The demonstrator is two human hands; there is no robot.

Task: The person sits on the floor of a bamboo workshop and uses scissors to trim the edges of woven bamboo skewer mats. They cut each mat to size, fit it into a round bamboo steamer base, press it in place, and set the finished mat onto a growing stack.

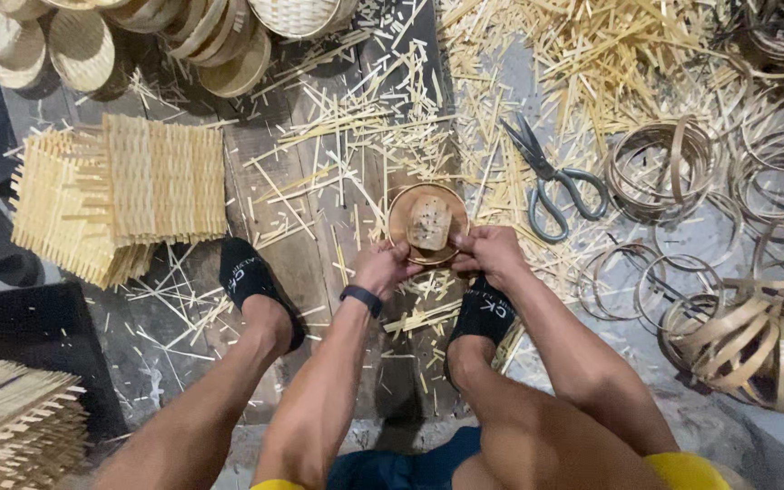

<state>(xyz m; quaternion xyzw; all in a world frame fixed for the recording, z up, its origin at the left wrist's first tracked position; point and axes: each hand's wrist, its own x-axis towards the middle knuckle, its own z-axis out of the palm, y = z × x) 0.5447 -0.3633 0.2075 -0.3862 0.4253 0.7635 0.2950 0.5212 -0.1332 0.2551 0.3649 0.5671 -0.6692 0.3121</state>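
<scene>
My left hand (386, 268) and my right hand (490, 251) both grip the near rim of a small round bamboo ring (404, 201) held just above the floor between my feet. A small tan block (429, 223) sits inside the ring. A dark band is on my left wrist. My feet wear black socks on either side of my arms.
Grey scissors (551, 179) lie right of the ring among scattered bamboo slivers. Stacked woven bamboo mats (129, 186) lie at left, more at bottom left. Finished small baskets (138, 36) sit at top left. Loose bamboo hoops (746, 336) pile up at right.
</scene>
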